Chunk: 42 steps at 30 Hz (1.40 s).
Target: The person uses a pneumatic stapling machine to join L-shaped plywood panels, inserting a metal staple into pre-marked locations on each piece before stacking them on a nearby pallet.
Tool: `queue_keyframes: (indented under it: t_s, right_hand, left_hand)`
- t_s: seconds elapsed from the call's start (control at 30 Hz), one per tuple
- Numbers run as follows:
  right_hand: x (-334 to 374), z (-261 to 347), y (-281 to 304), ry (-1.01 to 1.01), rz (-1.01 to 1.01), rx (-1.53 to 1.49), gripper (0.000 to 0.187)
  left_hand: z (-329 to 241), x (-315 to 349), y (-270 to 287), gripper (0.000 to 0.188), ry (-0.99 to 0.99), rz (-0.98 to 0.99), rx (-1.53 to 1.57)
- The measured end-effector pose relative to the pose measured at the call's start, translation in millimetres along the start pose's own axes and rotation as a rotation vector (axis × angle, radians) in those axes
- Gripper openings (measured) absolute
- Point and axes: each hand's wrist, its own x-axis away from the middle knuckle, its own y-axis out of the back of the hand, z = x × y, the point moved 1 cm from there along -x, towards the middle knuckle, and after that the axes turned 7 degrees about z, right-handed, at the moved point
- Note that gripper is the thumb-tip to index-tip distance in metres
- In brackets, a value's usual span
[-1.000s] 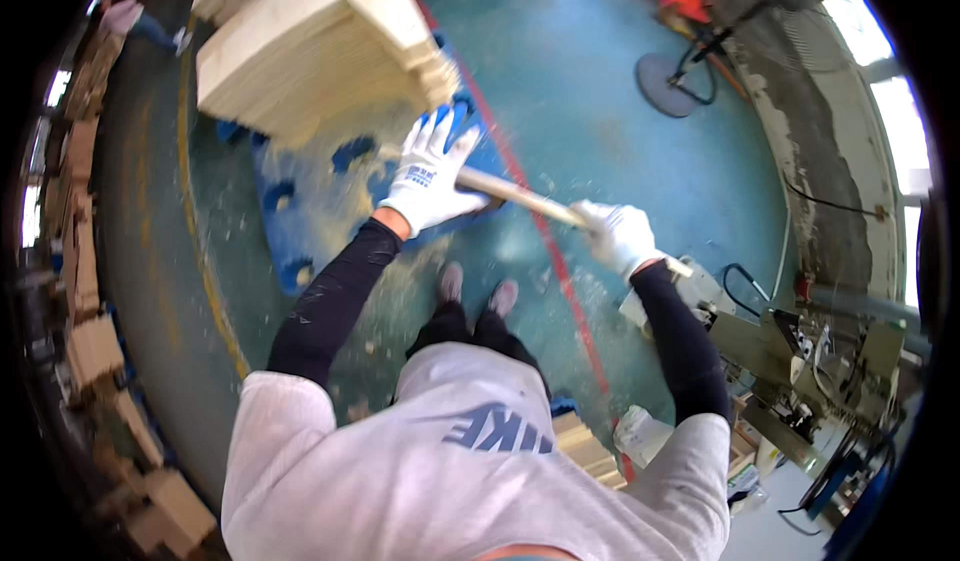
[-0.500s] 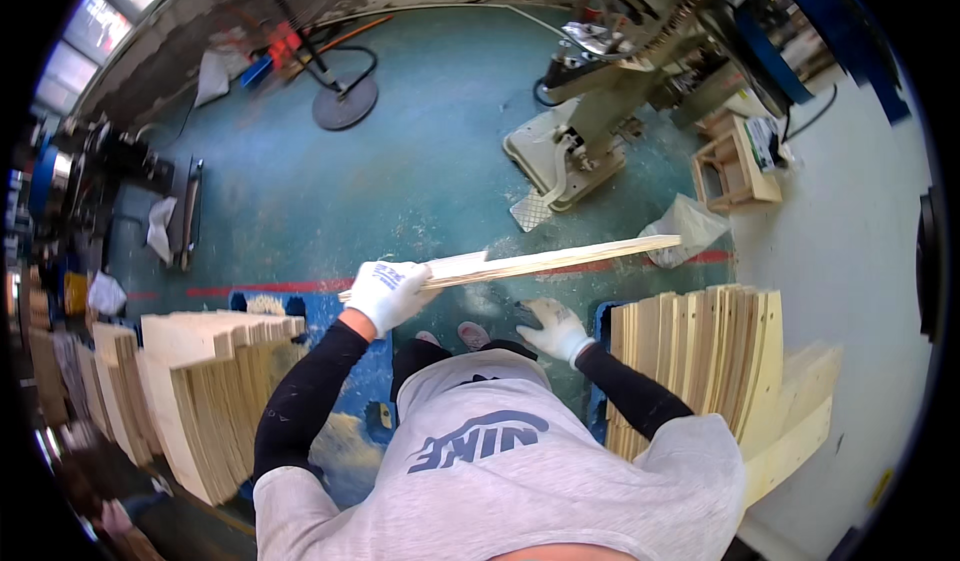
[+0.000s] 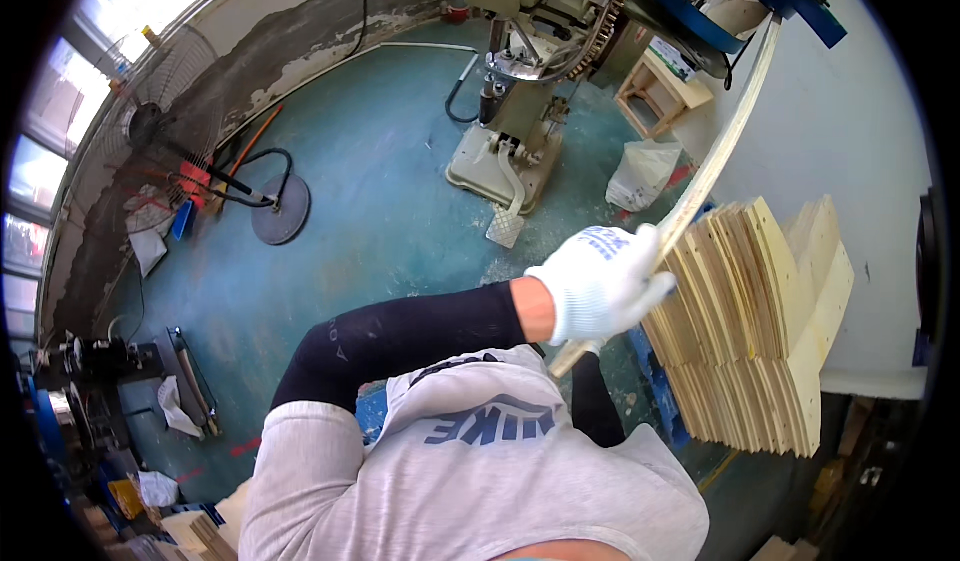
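Observation:
My left hand (image 3: pixel 608 279), in a white knit glove with a black sleeve behind it, reaches across my front and is closed around a long plywood board (image 3: pixel 718 161). Seen nearly edge-on, the board slants from beside my waist up toward the far right. Only a sliver of my right hand (image 3: pixel 594 346), also gloved in white, shows below the left wrist near the board's lower end; its fingers are hidden. Just right of the left hand stands a stack of plywood boards (image 3: pixel 735 301) set on edge.
A machine with a foot pedal (image 3: pixel 505 227) stands ahead, with a white plastic bag (image 3: pixel 643 175) and a wooden stool-like frame (image 3: pixel 665 86) to its right. A pedestal fan's round base (image 3: pixel 281 210) is at the far left. Blue pallet edges show under the stack (image 3: pixel 652 376).
My view has turned to the right. The left hand has carried the board across to the right-hand stack, and the board now points up and away. My right hand has become mostly hidden.

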Motion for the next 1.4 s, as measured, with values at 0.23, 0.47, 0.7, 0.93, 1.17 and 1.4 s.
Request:
queue_keyframes:
  t_s: [0.23, 0.47, 0.7, 0.93, 1.17, 1.4]
  right_hand:
    - [35, 6, 8, -0.112, -0.427, -0.278, 0.069]
    - [53, 15, 21, -0.021, -0.555, -0.331, 0.039]
    - [60, 32, 8, -0.162, -0.281, -0.734, 0.048]
    - [55, 46, -33, -0.154, -0.317, -0.742, 0.05]
    - [100, 70, -98, -0.127, -0.396, -0.67, 0.052]
    - [105, 67, -174, -0.101, -0.417, -0.836, 0.052]
  left_hand:
    - [-30, -12, -24, 0.059, -0.386, 0.675, 0.122]
    - [184, 10, 16, 0.045, -0.303, 0.371, -0.14]
    - [344, 94, 115, 0.063, 0.391, -0.111, 0.021]
    - [331, 74, 165, 0.049, 0.762, -0.153, 0.495]
    - [396, 94, 204, 0.041, 0.52, -0.273, 0.402]
    - [419, 38, 275, 0.041, 0.396, -0.215, 0.314]
